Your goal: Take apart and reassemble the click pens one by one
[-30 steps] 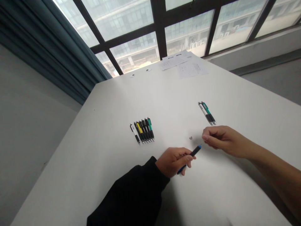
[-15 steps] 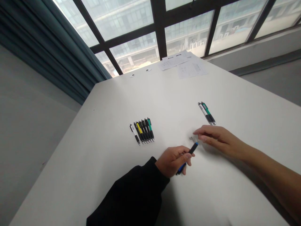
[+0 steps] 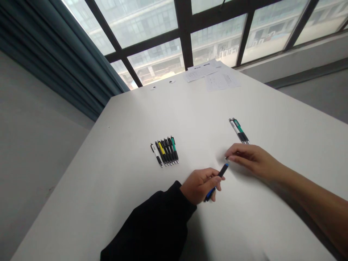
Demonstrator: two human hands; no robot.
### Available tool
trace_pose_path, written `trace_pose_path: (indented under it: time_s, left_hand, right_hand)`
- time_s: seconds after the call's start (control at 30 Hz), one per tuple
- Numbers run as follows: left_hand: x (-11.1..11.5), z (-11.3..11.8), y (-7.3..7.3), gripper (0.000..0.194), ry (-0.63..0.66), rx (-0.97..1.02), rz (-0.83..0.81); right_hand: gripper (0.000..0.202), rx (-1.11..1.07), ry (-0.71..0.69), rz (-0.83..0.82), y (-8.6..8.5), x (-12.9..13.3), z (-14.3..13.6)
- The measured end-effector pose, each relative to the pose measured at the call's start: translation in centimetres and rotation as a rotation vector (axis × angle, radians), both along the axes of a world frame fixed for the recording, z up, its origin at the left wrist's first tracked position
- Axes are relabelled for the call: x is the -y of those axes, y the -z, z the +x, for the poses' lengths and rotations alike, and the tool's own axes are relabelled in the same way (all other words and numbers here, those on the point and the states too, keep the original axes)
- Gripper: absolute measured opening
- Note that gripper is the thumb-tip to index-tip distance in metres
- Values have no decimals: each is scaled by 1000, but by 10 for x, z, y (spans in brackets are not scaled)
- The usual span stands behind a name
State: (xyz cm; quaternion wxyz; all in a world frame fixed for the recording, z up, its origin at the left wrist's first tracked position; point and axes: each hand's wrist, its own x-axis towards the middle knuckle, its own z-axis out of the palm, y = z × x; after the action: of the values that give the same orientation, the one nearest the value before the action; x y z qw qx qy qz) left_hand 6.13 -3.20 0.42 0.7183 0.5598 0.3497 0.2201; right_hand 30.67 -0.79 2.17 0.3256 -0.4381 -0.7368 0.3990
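Note:
My left hand, in a black sleeve, is closed around a blue pen with a black grip. The pen slants up to the right, and its upper end shows blue with no metal cone on it. Just beyond that end, my right hand pinches a small pen tip, greyish and mostly hidden by the fingers. A small gap separates the pinched piece from the pen. Above my right hand, a white pen and a green pen lie side by side.
Left of my hands lies a row of several pens, among them a white pen, a yellow pen and a green-topped pen. Papers lie at the far end of the white table, by the window.
My right fingers have closed on the small greyish piece that lay on the table beside them. My left hand and the blue pen have hardly moved.

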Motion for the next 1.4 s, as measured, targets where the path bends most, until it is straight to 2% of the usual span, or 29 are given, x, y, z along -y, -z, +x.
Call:
trace_pose_path:
  time_s: [0.07,0.17,0.53,0.83,1.0,1.23,1.4]
  left_hand:
    - [0,0,1,42,-2,3,0]
    - [0,-1,2,41,8,3,6]
    - [-1,-2,-1,41,23,-23,26]
    - [-1,0,-7,43,44,-60,-45]
    - [-2,-1,-7,43,62,-48,-111]
    - [-3,-3,-1,45,99,17,-155]
    - [-3,-2,-5,42,96,-29,-132]
  right_hand:
    - [21,-146,46,-109,-5,0,5]
    - [22,-258,37,-179,-9,2,6]
    - [17,-234,-117,-242,-12,7,0]
    - [21,54,-147,-28,-16,6,3]
    - [24,71,-148,-46,-14,6,1]
    - [25,-13,-163,-120,-17,7,0]
    - [36,114,-130,-27,-12,6,-4]
